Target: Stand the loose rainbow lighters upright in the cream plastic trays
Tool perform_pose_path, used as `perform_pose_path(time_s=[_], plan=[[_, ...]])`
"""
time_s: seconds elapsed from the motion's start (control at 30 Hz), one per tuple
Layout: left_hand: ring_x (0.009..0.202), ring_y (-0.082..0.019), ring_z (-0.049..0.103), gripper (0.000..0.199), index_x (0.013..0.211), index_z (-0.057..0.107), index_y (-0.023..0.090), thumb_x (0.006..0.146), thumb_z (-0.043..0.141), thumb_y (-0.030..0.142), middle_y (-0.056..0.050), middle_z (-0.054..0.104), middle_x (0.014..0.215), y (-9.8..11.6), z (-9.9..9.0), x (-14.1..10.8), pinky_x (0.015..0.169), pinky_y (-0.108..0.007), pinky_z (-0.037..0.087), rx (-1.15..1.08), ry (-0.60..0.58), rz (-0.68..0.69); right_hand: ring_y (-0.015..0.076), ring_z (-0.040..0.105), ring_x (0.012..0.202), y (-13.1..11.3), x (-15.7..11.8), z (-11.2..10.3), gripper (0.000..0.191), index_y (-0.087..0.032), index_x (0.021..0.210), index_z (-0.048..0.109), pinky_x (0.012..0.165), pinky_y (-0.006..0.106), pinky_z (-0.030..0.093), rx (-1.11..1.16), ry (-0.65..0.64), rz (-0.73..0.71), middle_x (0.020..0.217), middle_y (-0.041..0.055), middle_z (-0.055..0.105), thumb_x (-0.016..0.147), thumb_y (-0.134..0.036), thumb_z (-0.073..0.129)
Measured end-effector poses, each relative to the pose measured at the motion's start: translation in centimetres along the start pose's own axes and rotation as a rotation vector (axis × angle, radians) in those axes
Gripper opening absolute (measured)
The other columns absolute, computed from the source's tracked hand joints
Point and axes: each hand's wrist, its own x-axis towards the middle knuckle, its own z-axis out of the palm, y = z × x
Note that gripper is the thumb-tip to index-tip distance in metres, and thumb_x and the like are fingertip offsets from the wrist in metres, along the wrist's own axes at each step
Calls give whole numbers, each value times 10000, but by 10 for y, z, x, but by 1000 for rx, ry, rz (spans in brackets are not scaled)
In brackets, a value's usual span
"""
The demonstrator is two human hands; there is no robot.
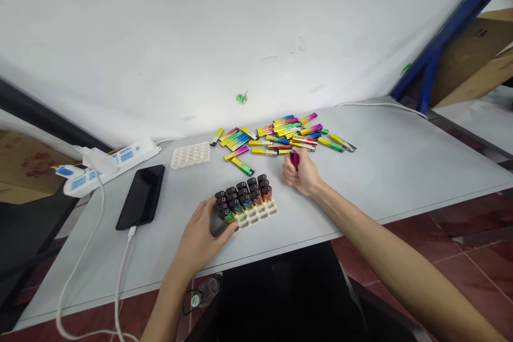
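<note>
A white tray with holes (264,214) stands on the table, with several lighters (245,200) upright in its back rows, black tops up. Empty holes show along its front side. My left hand (200,232) is curved round the tray's left end, thumb at the front corner and fingers beside the lighters, gripping it. To the right of the tray, my right hand (301,172) is closed round a purple lighter (294,159), held above the table. Just beyond that hand lies a loose heap of shiny multicoloured lighters (280,129).
A second white tray (190,155) lies at the back left. Left of it are a black phone (141,197) on a charging cable and a white power strip (120,163). The wall (248,37) rises behind the table (385,165). A bottle (208,291) is below the front edge.
</note>
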Motion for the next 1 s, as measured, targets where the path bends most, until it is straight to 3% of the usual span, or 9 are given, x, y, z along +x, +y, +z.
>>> perform_pose_path(time_s=[0.2,0.53,0.8,0.9,1.0], plan=[[1080,-304,642,520,1231,494,187,854,610,525,-111,617,1159,0,0,0,872,-439,551,-16,-4,-26,66,75,371,0,-2,0,591,-223,526,314,356,200,126,-5,-65,-25,411,-91,147,900,-678,359],[1105,-303,633,503,1232,490,194,863,609,516,-116,614,1190,1,-1,0,890,-444,542,-10,1,-10,76,84,361,2,-1,0,508,-232,523,306,337,205,147,-24,-14,-25,403,-81,168,924,-545,317],[1115,-308,634,527,1240,499,197,851,613,534,-113,617,1186,-1,1,0,881,-430,544,-12,-2,-23,70,102,370,4,-1,0,582,-223,552,368,373,207,164,-48,-73,-56,426,-93,163,867,-713,367],[1098,-305,642,529,1252,507,194,849,617,519,-111,621,1194,0,0,0,880,-433,543,-15,0,-29,75,180,376,7,0,1,551,-214,639,473,391,216,217,-64,-66,-90,464,-82,260,868,-705,368],[1100,-303,642,522,1251,514,193,850,617,511,-112,617,1209,1,-1,1,893,-434,539,-23,-9,-25,91,390,445,10,-1,2,461,-197,769,575,458,237,342,-150,-11,-176,587,-41,452,873,-635,473]])
